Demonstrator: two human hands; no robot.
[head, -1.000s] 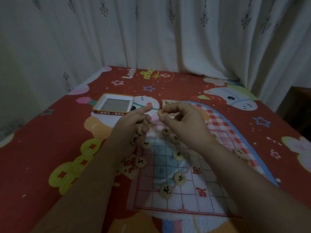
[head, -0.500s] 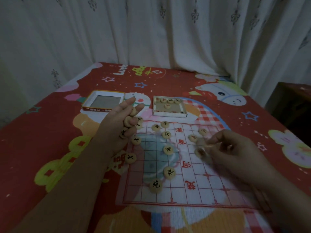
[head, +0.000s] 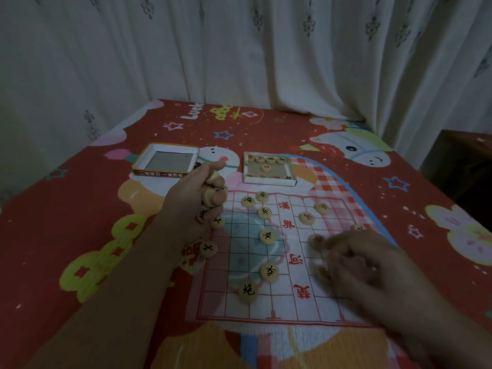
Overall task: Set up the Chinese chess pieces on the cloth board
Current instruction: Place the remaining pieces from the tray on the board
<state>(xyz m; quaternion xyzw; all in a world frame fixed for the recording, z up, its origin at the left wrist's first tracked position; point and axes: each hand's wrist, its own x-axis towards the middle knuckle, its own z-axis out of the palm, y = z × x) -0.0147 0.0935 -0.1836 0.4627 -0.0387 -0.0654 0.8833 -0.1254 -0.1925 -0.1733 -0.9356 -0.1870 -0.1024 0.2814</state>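
The cloth board [head: 287,299] with its red grid lies on the red patterned cover. Several round wooden chess pieces stand on it, such as one [head: 267,236] mid-board and one [head: 248,291] near the front. My left hand [head: 197,201] hovers over the board's far left corner, closed around a stack of several pieces [head: 209,195]. My right hand [head: 356,267] is low over the board's right side, blurred; its fingertips touch a piece [head: 316,239] on the grid.
An open box tray [head: 269,179] with several red-lettered pieces sits just beyond the board. Its lid [head: 165,163] lies to the left, upside down. White curtains hang behind the table. A dark wooden piece of furniture [head: 463,161] stands at the right.
My right hand left my left hand near the box, swung right and came down onto the board's right side with a piece. My left hand stayed, still holding its stack.
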